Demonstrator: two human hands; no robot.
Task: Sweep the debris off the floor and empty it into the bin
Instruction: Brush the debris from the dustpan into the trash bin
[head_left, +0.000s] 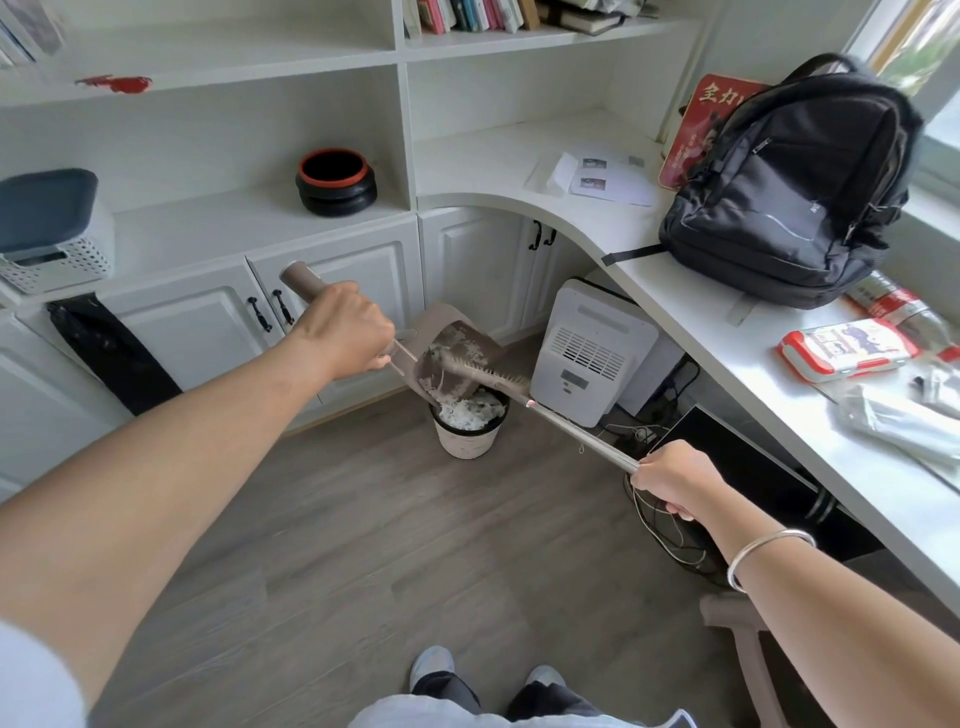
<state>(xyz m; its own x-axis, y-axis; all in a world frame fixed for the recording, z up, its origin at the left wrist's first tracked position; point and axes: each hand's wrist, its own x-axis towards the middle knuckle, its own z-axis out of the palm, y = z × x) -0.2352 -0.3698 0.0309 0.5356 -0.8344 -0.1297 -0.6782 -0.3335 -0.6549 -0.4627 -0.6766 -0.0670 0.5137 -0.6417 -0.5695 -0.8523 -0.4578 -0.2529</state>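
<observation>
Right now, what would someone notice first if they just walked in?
Probably the dustpan tipped over the small bin in the middle, with the two hands, left and right, working it and the broom. Next, the big black backpack on the white desk at right.

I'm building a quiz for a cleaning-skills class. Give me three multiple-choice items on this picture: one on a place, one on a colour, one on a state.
1. Where is the dustpan?
A. flat on the floor
B. tipped above the bin
C. on the desk

2. What colour is the backpack?
A. black
B. red
C. white

3. What is the right hand doing?
A. hanging open
B. resting on the desk
C. gripping the broom handle

Answers:
1 B, the dustpan is tilted over the bin's mouth, held by the left hand.
2 A, the backpack's fabric is black all over.
3 C, the fingers are closed round the metal handle.
</observation>
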